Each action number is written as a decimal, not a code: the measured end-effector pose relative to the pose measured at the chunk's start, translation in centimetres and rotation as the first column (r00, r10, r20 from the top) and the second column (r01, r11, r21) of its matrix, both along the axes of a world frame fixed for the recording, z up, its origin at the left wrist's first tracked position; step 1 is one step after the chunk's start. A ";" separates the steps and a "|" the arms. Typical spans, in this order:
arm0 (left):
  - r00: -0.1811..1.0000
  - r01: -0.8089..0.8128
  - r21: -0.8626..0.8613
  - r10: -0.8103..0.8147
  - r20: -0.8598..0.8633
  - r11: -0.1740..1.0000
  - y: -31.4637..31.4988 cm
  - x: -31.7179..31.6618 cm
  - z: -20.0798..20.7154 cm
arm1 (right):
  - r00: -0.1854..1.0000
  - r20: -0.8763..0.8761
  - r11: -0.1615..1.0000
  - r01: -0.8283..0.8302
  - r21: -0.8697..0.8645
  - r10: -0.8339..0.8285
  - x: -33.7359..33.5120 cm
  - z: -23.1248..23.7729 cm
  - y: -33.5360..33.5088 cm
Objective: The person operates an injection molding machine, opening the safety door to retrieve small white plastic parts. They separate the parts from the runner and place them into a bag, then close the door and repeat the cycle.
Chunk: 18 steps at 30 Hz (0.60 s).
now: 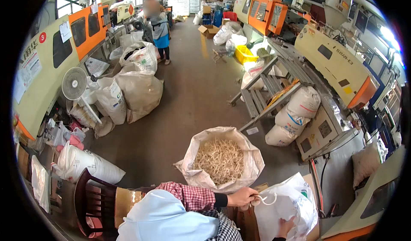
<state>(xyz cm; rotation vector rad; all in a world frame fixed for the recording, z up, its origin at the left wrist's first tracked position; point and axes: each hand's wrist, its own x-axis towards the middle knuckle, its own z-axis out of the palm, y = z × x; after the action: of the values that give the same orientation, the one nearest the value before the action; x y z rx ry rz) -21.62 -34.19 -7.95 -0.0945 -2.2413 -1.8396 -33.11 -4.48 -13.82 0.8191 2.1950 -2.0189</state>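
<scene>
My left hand (244,197), reaching out from a red checked sleeve with a black cuff, is closed on white curved plastic pieces (269,199). One of them bends out in a loop past the fingers. My right hand (285,227) lies against a white woven sack (274,213) at the lower right, its fingers apart. That sack slumps over a cardboard box (248,224). Just beyond my left hand stands a large open sack (254,155) full of cream-coloured, thin curly strands (219,161).
Orange and cream machines (334,61) line both sides of the aisle. Grey metal steps (265,93) and stacked white sacks (295,116) stand at right. A dark wooden chair (87,198), a fan (74,83) and filled sacks (139,91) are at left. A person (159,31) stands farther back.
</scene>
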 end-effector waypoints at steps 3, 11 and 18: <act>0.914 0.138 0.358 -0.258 0.313 0.923 -0.1 0.2 1.9 | 0.847 -0.231 0.865 -0.408 0.293 0.478 2.9 2.5 -3.8; 0.953 0.249 0.352 -0.293 0.075 0.902 2.7 0.6 -0.5 | 0.507 -0.273 0.529 -0.848 0.008 0.817 9.1 10.0 -9.3; 0.878 0.352 0.394 -0.446 0.175 0.849 2.7 0.7 -0.1 | 0.438 -0.211 0.486 -0.803 0.345 0.874 10.3 12.8 -9.5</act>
<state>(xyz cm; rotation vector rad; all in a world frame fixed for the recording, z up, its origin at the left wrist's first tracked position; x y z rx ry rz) -20.88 -31.44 -8.05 -0.2970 -2.1255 -2.5939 -22.85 -13.95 -1.05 -0.6935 2.2406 -1.4525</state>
